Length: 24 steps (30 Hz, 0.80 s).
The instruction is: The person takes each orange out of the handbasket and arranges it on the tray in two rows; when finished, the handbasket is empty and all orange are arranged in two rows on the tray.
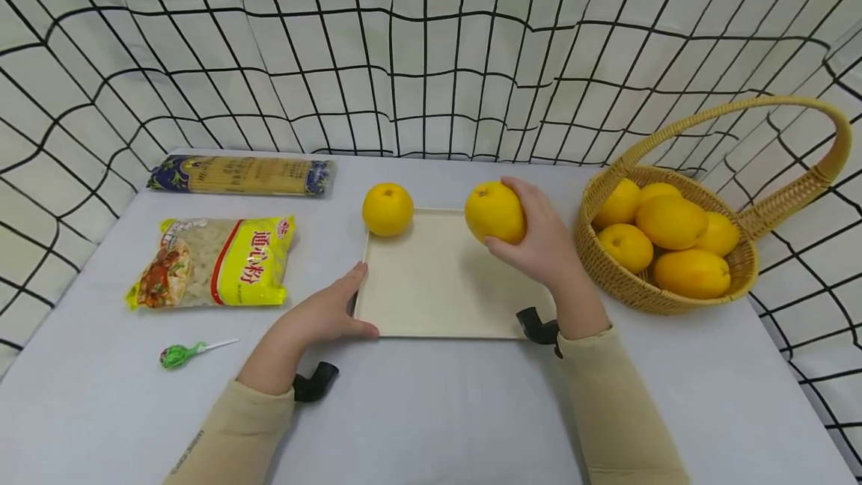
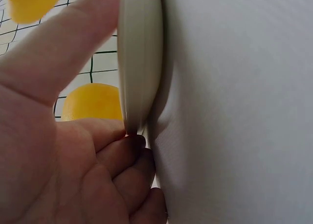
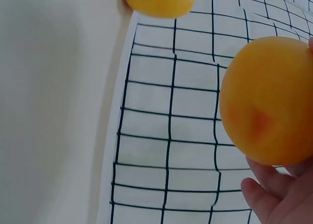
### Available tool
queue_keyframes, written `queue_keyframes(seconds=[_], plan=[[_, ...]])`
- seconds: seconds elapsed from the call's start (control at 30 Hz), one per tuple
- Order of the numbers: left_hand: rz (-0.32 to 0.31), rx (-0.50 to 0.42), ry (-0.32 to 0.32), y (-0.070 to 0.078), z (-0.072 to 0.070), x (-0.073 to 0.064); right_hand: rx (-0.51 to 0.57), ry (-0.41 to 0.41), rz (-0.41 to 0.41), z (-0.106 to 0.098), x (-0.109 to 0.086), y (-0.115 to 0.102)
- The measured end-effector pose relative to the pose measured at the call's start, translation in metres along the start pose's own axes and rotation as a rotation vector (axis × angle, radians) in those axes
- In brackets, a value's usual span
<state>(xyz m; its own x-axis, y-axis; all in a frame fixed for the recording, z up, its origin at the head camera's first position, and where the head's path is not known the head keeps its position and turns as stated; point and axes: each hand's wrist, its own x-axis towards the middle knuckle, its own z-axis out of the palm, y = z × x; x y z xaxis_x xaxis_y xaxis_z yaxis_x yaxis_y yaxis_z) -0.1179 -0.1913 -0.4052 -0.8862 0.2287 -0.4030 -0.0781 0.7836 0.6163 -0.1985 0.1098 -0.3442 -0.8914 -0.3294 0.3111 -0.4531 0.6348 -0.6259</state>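
Note:
In the head view, my right hand (image 1: 544,245) holds a round yellow orange (image 1: 494,212) above the right part of a cream rectangular tray (image 1: 431,283). Its thumb is at the near side of the fruit and its fingers at the far side. The right wrist view shows the held orange (image 3: 269,101) close up, fingertips at its underside. My left hand (image 1: 323,316) grips the tray's near left corner, thumb along the near edge and fingers at the left side. A second orange (image 1: 387,209) sits at the tray's far left corner.
A wicker basket (image 1: 586,245) with a tall handle stands at the right, holding several yellow fruits (image 1: 671,221). Left of the tray lie a bag of dried noodles (image 1: 252,260), a long noodle pack (image 1: 249,174) and a green lollipop (image 1: 176,355). Black wire mesh (image 1: 424,73) borders the table.

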Motion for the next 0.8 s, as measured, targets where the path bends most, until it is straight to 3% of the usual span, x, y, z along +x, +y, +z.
queue_keyframes(seconds=[0.1, 0.33, 0.43, 0.6, 0.8], plan=[[0.004, -0.007, -0.001, 0.001, 0.002, 0.001, 0.017, 0.005, 0.033, 0.01, 0.005, -0.004], [-0.001, 0.006, 0.01, 0.001, 0.0, 0.0, 0.248, -0.042, 0.145, 0.035, 0.014, -0.013], [0.003, 0.006, 0.009, 0.001, -0.001, -0.001, 0.305, -0.032, 0.152, 0.044, 0.018, -0.017], [0.0, 0.002, -0.001, 0.003, 0.0, -0.001, 0.313, -0.001, 0.117, 0.056, 0.024, -0.015], [0.004, 0.016, 0.007, 0.003, -0.001, 0.0, 0.342, 0.024, 0.155, 0.07, 0.03, -0.012]])
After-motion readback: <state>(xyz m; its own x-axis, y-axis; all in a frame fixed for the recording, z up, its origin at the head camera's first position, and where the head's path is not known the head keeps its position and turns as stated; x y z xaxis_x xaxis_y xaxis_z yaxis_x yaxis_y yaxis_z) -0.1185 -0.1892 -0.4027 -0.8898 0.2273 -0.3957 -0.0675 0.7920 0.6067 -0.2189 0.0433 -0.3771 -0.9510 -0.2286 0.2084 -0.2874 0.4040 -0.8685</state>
